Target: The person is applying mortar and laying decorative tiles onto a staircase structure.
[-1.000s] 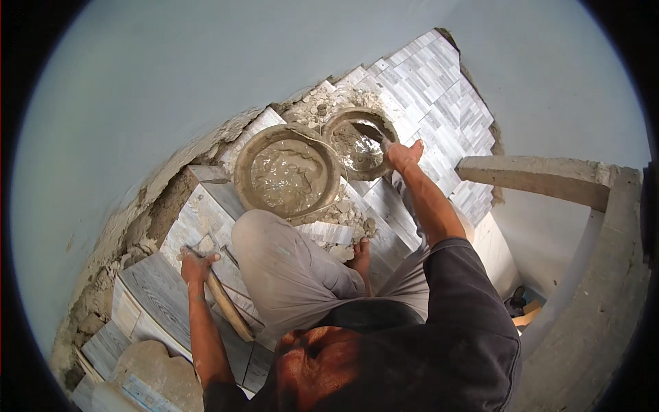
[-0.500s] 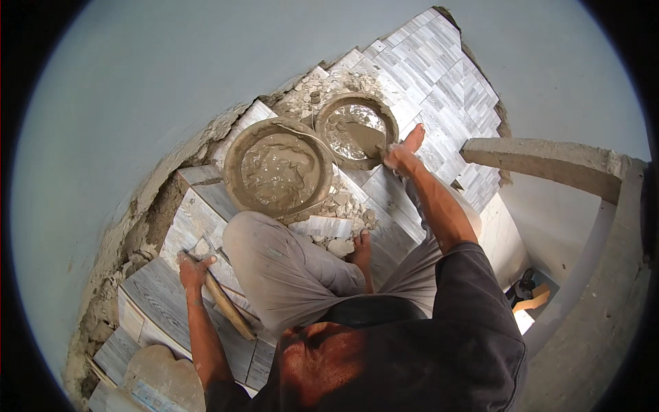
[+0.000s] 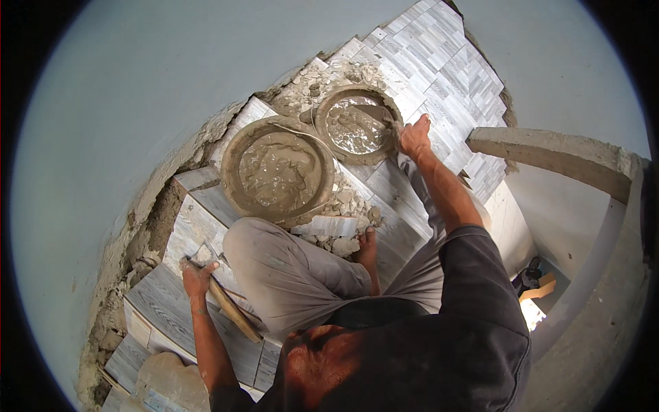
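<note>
My left hand (image 3: 197,276) is closed around a wooden-handled hammer (image 3: 232,306) lying along the grey wood-look tiles (image 3: 147,299), just left of my bent knee. My right hand (image 3: 415,137) grips a trowel at the right side of the smaller bucket (image 3: 360,91); the trowel's blade (image 3: 373,117) sits inside among wet grey mortar. A larger bucket (image 3: 232,172) of thick mortar stands left of it, its wire handle resting over the rim. Broken mortar lumps (image 3: 347,206) and a tile offcut (image 3: 322,226) lie below the buckets, next to my bare foot (image 3: 368,250).
A pale wall (image 3: 110,123) runs along the left with a broken rubble edge (image 3: 171,206) at its foot. Small patterned tiles (image 3: 439,55) climb toward the back. A concrete beam and post (image 3: 549,151) stand at the right, beside an opening with dark items (image 3: 532,275) below.
My right hand has moved slightly upward with the trowel, whose blade has shifted within the smaller bucket's mortar. The view has shifted a little. My left hand stays on the hammer.
</note>
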The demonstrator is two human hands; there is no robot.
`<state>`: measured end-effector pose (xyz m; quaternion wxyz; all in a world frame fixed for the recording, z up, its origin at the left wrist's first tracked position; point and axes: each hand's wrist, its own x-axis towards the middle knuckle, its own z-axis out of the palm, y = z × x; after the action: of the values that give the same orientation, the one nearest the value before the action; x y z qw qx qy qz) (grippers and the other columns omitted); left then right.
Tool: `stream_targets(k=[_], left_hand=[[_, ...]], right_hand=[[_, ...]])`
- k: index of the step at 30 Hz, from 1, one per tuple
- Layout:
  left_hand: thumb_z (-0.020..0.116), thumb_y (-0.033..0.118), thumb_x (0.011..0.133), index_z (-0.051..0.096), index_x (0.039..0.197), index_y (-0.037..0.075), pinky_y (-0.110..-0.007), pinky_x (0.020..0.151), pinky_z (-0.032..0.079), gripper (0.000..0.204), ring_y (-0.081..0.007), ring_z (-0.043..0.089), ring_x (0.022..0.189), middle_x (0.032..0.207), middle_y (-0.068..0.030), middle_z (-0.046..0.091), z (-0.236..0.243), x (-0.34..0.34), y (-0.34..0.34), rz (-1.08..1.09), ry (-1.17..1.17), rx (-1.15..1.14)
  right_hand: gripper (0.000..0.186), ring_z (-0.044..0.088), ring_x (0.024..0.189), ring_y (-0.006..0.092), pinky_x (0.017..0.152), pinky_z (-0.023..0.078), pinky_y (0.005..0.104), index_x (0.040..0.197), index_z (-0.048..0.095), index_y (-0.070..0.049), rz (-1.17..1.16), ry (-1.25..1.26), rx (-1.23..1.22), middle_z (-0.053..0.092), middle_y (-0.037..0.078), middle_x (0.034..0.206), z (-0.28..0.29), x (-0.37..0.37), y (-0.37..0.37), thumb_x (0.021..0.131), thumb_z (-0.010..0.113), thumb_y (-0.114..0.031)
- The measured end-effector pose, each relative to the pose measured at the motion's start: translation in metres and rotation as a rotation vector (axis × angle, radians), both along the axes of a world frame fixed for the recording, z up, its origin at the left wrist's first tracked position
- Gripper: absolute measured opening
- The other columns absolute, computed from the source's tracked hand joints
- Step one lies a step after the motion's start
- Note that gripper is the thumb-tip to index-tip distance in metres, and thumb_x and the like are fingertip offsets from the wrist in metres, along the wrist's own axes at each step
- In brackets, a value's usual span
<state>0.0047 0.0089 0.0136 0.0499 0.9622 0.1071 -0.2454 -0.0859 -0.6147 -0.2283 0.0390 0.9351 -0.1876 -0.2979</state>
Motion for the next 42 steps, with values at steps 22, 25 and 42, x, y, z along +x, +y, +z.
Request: stream_targets(k=[22,25,42], left_hand=[[0.082,0.039,0.052,0.039,0.113,-0.015,-0.042,0.086,0.043,0.092,-0.0442,0.054,0.101,0.107,-0.0326,0.054,0.002,-0.005,0.011,-0.061,-0.091,0.072],[0.082,0.038,0.054,0.039,0.114,-0.012,-0.043,0.085,0.043,0.089,-0.0439,0.054,0.102,0.107,-0.0326,0.054,-0.005,-0.001,0.002,-0.065,-0.083,0.081],[0.082,0.050,0.049,0.026,0.133,-0.010,-0.047,0.087,0.043,0.118,-0.0383,0.050,0.112,0.129,-0.0328,0.039,-0.023,0.001,0.014,0.065,0.072,-0.060]], right_hand=[[0.038,0.055,0.105,0.0313,0.092,0.040,0.0372,0.115,0.057,-0.005,-0.407,-0.273,0.899,0.061,0.017,0.108,0.123,-0.028,0.024,0.093,0.041,-0.031],[0.045,0.048,0.054,0.0119,0.049,0.040,0.0277,0.118,0.059,-0.012,-0.387,-0.309,0.895,0.052,0.002,0.065,0.139,-0.043,0.004,0.090,0.044,-0.044],[0.048,0.045,0.053,0.0101,0.044,0.038,0.0267,0.114,0.059,-0.004,-0.297,-0.028,0.713,0.047,0.000,0.063,0.387,0.054,0.073,0.088,0.050,-0.043]])
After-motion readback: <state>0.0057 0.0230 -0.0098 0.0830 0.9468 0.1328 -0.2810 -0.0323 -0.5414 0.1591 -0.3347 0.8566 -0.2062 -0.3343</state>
